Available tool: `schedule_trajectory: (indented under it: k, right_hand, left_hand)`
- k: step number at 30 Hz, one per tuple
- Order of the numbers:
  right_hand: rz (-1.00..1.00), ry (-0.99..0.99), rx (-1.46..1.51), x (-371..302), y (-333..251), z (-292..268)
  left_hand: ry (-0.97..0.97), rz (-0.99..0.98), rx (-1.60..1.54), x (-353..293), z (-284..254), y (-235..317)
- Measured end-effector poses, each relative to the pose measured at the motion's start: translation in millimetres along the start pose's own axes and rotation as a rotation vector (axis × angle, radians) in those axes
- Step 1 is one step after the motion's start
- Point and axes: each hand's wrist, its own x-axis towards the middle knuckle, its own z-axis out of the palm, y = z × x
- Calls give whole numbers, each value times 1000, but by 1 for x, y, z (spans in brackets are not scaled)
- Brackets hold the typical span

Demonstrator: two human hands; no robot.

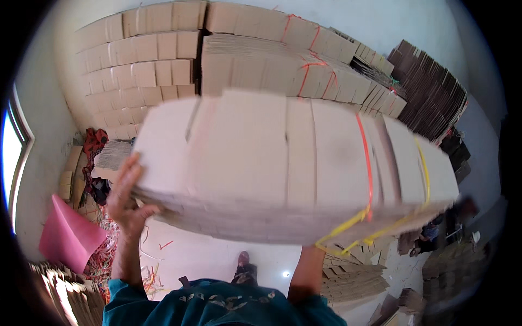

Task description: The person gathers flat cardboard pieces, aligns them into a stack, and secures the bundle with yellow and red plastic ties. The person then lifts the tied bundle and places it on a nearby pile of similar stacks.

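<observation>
A large bundle of flattened cardboard boxes (247,146) is held up in front of me, tied near its right end with red and yellow plastic straps. My left hand (128,198) grips its left end, fingers up along the side and thumb near the lower edge. My right forearm (307,274) goes up behind the bundle below the yellow strap (348,224); that hand and its fingers are hidden. The bundle is somewhat blurred and hangs above the pale floor (187,250).
Tied cardboard stacks (144,46) line the back wall, with a darker leaning stack (429,89) at the right. Strap scraps (106,244) and a pink sheet (70,233) lie at left. Lower right holds more flat cardboard (353,277) and a person (432,233).
</observation>
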Motion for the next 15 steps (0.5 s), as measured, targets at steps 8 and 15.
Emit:
schedule_trajectory:
  k: [8,15]
  right_hand:
    - [62,-301,175,137,-63,153]
    - [43,-538,251,215,-82,286]
  left_hand:
    - [216,-167,244,171,73,1]
    - [4,-239,266,356,81,-86]
